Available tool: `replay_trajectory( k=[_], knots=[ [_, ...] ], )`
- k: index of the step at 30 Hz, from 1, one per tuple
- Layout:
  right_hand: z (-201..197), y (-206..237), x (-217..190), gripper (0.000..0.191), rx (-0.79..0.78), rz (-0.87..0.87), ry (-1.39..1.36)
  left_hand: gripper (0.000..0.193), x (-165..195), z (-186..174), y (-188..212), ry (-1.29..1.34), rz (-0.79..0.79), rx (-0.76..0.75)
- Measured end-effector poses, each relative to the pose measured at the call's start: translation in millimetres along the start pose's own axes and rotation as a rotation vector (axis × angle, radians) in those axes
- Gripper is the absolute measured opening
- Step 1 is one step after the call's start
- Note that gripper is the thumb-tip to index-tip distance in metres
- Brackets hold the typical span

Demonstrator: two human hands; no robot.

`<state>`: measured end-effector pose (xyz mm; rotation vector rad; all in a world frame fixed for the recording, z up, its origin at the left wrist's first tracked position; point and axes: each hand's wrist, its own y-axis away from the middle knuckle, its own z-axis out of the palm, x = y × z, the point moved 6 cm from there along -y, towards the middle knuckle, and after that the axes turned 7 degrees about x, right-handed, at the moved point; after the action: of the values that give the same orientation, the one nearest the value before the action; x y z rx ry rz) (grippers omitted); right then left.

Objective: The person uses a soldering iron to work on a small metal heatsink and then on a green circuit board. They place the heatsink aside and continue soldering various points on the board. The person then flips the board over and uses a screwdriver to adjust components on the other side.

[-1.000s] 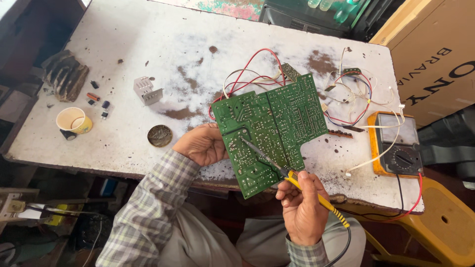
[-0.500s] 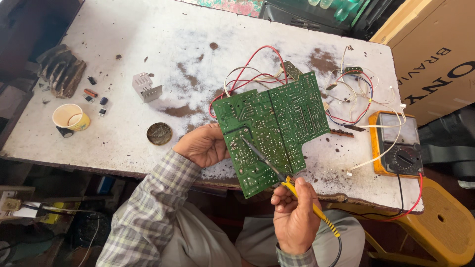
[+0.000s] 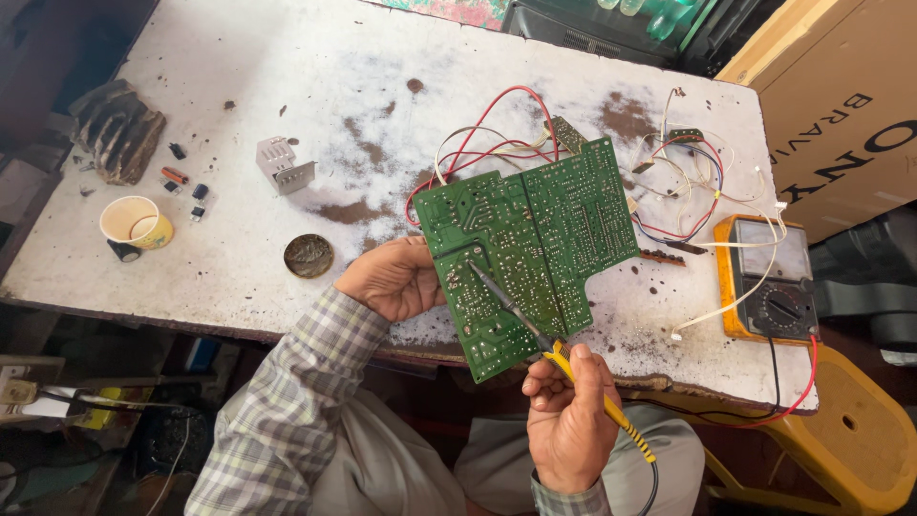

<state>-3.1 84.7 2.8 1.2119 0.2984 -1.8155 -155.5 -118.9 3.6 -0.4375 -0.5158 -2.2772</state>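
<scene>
A green circuit board is held tilted above the near edge of a worn white table, solder side up. My left hand grips the board's left edge from underneath. My right hand is closed on the yellow handle of a soldering iron, whose dark tip rests on the board near its left part. Red and white wires run from the board's far edge across the table.
A yellow multimeter lies at the table's right end with leads attached. A round tin, a small metal heat sink, a paper cup and small parts sit left. A cardboard box stands at right.
The view has shifted a little; my right hand with the iron dropped slightly lower and the tip stays on the board. The left hand keeps its hold.
</scene>
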Motion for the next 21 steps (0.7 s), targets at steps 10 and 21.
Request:
replay_trajectory(
  k=[10,21],
  knots=[
    [7.6,8.4,-9.7,0.023,0.014,-0.096,0.113,0.028,-1.2,-9.6,-6.7,-0.057,0.0,0.028],
    [-23.3,2.0,-14.6,0.024,0.082,-0.022,-0.047,0.03,5.2,3.7,4.0,-0.048,0.063,0.026]
  ],
)
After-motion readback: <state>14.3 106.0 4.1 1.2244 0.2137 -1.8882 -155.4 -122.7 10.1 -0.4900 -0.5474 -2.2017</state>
